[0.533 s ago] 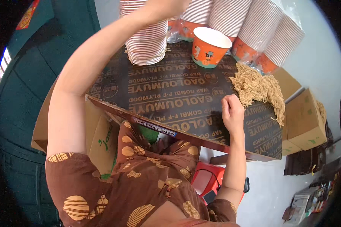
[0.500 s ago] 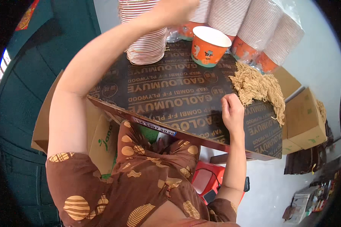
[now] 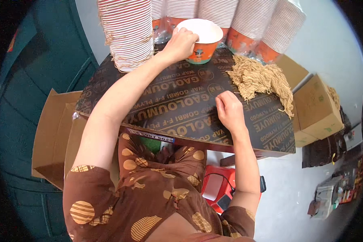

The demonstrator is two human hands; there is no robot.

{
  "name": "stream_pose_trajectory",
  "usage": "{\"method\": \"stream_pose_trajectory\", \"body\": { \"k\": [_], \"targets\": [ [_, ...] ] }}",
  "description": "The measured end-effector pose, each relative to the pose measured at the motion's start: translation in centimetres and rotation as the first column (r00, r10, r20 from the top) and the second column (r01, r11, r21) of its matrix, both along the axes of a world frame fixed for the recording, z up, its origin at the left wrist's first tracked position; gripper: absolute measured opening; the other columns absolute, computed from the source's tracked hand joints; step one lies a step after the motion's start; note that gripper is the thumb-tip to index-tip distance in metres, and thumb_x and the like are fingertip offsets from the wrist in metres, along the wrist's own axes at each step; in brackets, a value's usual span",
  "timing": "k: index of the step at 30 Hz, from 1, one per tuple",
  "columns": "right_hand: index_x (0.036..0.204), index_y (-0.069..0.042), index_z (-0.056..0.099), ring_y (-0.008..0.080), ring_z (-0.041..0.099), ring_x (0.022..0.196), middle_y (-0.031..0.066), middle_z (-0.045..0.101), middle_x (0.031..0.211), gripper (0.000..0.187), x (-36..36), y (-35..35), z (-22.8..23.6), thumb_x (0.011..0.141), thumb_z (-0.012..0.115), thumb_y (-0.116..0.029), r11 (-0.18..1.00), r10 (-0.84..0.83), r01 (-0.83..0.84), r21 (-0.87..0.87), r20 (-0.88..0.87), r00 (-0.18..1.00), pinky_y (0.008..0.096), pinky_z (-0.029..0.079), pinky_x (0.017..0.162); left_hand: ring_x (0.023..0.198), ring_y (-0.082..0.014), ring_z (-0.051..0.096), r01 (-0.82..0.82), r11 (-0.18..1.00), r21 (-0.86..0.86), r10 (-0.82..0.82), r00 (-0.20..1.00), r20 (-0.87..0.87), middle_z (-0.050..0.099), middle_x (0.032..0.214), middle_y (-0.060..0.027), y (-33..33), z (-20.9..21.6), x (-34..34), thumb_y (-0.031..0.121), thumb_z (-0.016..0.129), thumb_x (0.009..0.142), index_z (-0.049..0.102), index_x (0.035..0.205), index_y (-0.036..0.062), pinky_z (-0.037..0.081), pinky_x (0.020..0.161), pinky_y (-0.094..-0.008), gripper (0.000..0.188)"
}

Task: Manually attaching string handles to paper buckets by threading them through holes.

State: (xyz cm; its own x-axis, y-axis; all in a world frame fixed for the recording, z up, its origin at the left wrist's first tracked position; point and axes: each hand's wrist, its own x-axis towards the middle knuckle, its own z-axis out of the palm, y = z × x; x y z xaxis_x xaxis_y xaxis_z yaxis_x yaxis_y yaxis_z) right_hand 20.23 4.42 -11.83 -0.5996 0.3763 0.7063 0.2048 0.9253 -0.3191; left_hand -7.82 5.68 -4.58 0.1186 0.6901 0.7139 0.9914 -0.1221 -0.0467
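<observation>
An orange paper tub (image 3: 205, 51) with a white inside and a green base stands upright near the far side of the dark printed board table (image 3: 177, 94). My left hand (image 3: 182, 44) is closed at its near-left rim, fingers pinched at the edge. My right hand (image 3: 231, 108) rests on the table as a loose fist; what it holds, if anything, is hidden. Just beyond it lies a loose pile of tan twine (image 3: 262, 76). Left of the tub rises a tall stack of nested paper tubs (image 3: 129, 38), with bits of twine poking out between the rims.
Several more nested tub stacks (image 3: 246, 22), some in clear plastic, line the back. Cardboard boxes stand at the right (image 3: 318, 111) and left (image 3: 54, 137). Beneath the table's near edge is a red stool (image 3: 215, 187). A dark green door (image 3: 32, 101) is at the left.
My left hand has come down from above the tall stack to the single tub and closed at its rim. My right hand stays in a fist. The whole view has shifted slightly.
</observation>
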Motion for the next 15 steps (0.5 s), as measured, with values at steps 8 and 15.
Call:
{"method": "stream_pose_trajectory", "body": {
  "k": [8, 15],
  "targets": [
    [0.083, -0.002, 0.055, 0.0341, 0.058, 0.078, 0.0142, 0.058, 0.079, 0.006, 0.0, -0.1, -0.2, 0.083, 0.062, -0.004, 1.000, -0.020, 0.019, 0.002, 0.038, 0.999, 0.0430, 0.046, 0.070, 0.093, -0.0295, 0.056, 0.087, 0.974, 0.207, -0.082, 0.996, -0.036, 0.061, 0.085, -0.0111, -3.4, -0.9, 2.9, 0.006, 0.060, 0.082, 0.065, 0.092, 0.0032, 0.038, 0.090, -0.0426, 0.011],
    [0.087, -0.004, 0.055, 0.0317, 0.059, 0.080, 0.0126, 0.060, 0.081, 0.007, -0.5, -0.2, 0.0, 0.084, 0.062, -0.005, 1.000, -0.018, 0.018, -0.003, -0.001, 1.000, 0.0408, 0.044, 0.070, 0.094, -0.0253, 0.062, 0.241, 0.894, 0.378, -0.309, 0.942, 0.128, 0.063, 0.098, -0.0123, -6.4, -0.9, 3.0, 0.009, 0.061, 0.085, 0.062, 0.107, 0.0006, 0.043, 0.097, -0.0431, 0.023]
  ]
}}
